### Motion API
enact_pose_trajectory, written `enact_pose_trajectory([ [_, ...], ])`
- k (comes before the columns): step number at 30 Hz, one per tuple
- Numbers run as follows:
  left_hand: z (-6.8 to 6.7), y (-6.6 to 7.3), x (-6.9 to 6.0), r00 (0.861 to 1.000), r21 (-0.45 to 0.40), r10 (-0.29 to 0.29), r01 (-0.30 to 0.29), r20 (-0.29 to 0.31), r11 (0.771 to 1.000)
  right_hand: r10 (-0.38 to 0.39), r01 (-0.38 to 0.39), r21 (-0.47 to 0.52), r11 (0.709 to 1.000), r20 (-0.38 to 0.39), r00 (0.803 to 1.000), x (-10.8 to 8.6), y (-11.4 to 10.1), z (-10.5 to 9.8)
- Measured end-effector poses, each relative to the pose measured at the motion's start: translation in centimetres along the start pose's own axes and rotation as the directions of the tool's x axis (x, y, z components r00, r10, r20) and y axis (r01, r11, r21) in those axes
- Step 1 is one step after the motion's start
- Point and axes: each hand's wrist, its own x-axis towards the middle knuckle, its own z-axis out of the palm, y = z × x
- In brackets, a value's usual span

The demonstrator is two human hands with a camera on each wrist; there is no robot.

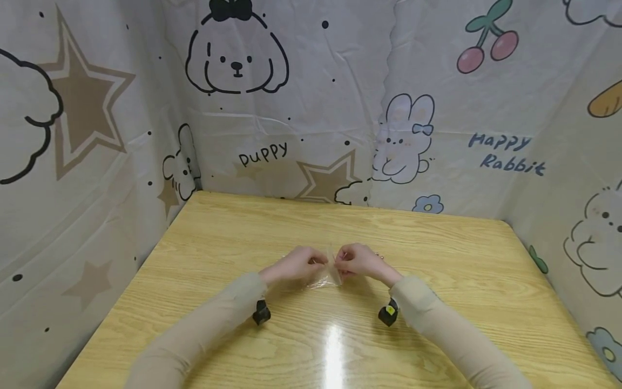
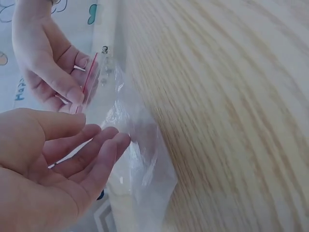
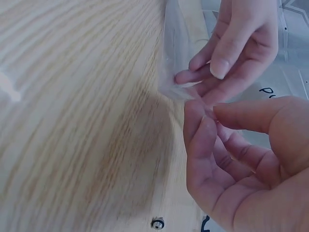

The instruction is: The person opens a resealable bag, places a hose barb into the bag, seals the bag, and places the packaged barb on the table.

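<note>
A clear plastic zip bag [image 2: 140, 145] with a red strip along its mouth stands between the two hands, just above the wooden table. My right hand [image 1: 362, 260] pinches the zip edge between thumb and fingertips; the red strip shows beside its thumb in the left wrist view. My left hand [image 1: 301, 263] is at the other end of the bag's mouth, with thumb and bent fingers at the film. In the right wrist view the bag [image 3: 174, 58] hangs beside the left fingers [image 3: 219, 67]. What the bag contains cannot be made out.
A small round metallic piece [image 3: 157, 223] lies on the table [image 1: 233, 227] behind the right hand, with tiny clear pieces near it. Printed cloth [image 1: 311, 108] walls in the back and sides. A black wrist camera [image 1: 261, 312] hangs under each sleeve.
</note>
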Motion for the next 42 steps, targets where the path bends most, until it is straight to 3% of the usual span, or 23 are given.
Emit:
enact_pose_trajectory([
  [5, -0.1, -0.05, 0.39, 0.999, -0.076, -0.05, 0.05, -0.004, 0.996, 0.003, -0.003, 0.034, 0.999, 0.002, 1.0, 0.03, -0.05, 0.13],
  [8, -0.11, -0.18, 0.56, 0.999, -0.107, -0.051, 0.05, -0.004, 0.993, 0.007, -0.008, 0.072, 0.997, 0.011, 1.0, 0.04, -0.05, 0.25],
  [18, 0.07, -0.22, 0.94, 0.999, -0.091, -0.037, 0.035, -0.02, 0.995, 0.016, -0.02, 0.144, 0.989, 0.027, 0.999, 0.09, 0.2, 0.46],
  [28, 0.34, -0.31, 0.91, 0.995, -0.144, -0.08, 0.071, -0.06, 0.987, 0.017, -0.024, 0.226, 0.974, 0.034, 0.999, 0.0, 0.15, 0.62],
  [34, 0.54, -0.49, 0.78, 0.984, -0.266, -0.151, 0.121, -0.093, 0.956, 0.041, -0.042, 0.257, 0.965, 0.009, 0.999, 0.01, 0.16, 0.69],
  [38, 0.5, -0.54, 0.82, 0.982, -0.338, -0.167, 0.128, -0.09, 0.932, 0.049, -0.046, 0.304, 0.951, -0.001, 0.999, 0.05, 0.16, 0.59],
  [42, 0.45, -0.44, 0.88, 0.977, -0.418, -0.197, 0.147, -0.078, 0.896, 0.051, -0.048, 0.336, 0.941, 0.0, 0.999, -0.04, -0.02, 0.5],
])
